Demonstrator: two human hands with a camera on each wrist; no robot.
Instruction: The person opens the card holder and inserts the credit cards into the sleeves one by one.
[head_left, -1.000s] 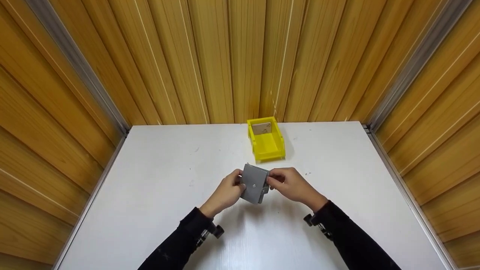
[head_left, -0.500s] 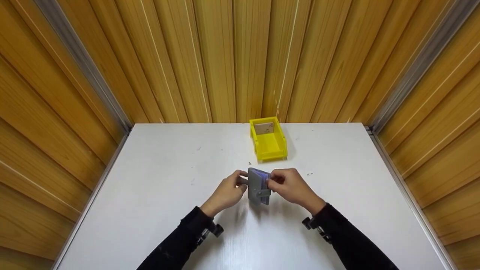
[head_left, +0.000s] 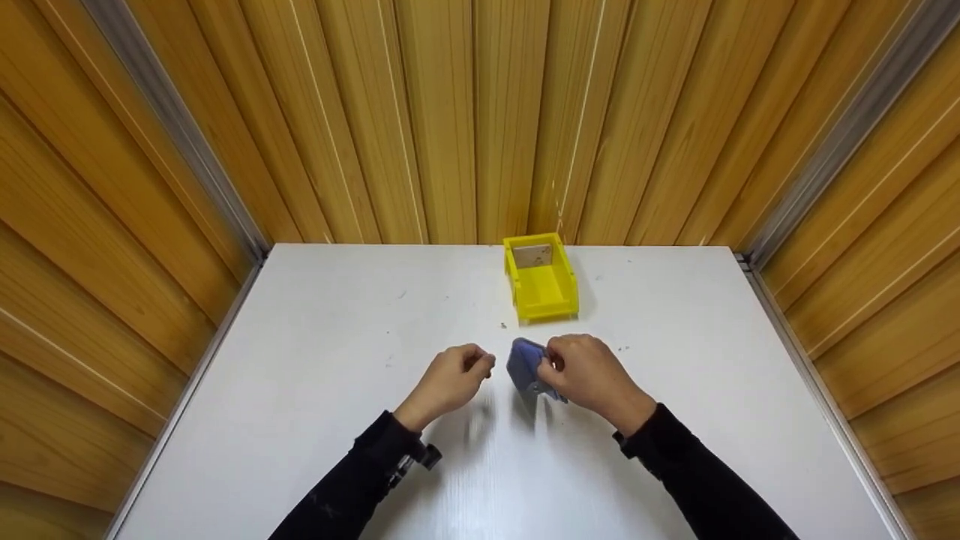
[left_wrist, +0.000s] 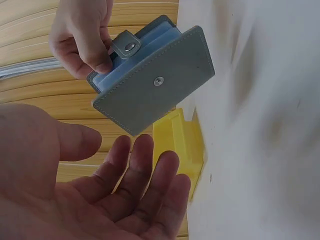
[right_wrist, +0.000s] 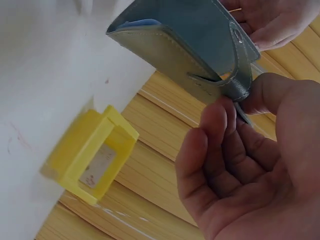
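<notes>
A small grey card holder (left_wrist: pixel 165 82) with stitched edges, a snap strap and bluish clear sleeves hangs above the white table, its covers spread apart. My right hand (head_left: pixel 589 373) pinches it by one cover edge near the strap (right_wrist: pixel 240 65), between thumb and fingers. Just left of it, apart from the card holder, is my left hand (head_left: pixel 454 377); in the left wrist view its fingers (left_wrist: pixel 142 165) are loosely bent with nothing in them. The snap stud (left_wrist: pixel 158 81) shows on the outer cover.
A yellow open-front bin (head_left: pixel 544 289) stands at the back of the white table (head_left: pixel 360 300), beyond the hands, with a pale label inside its back wall. Wood-patterned panels (head_left: pixel 435 120) enclose the table at the back and both sides.
My left hand has let go of the card holder and drawn slightly left. The card holder has turned from its flat cover facing up to edge-on and opened, staying in my right hand.
</notes>
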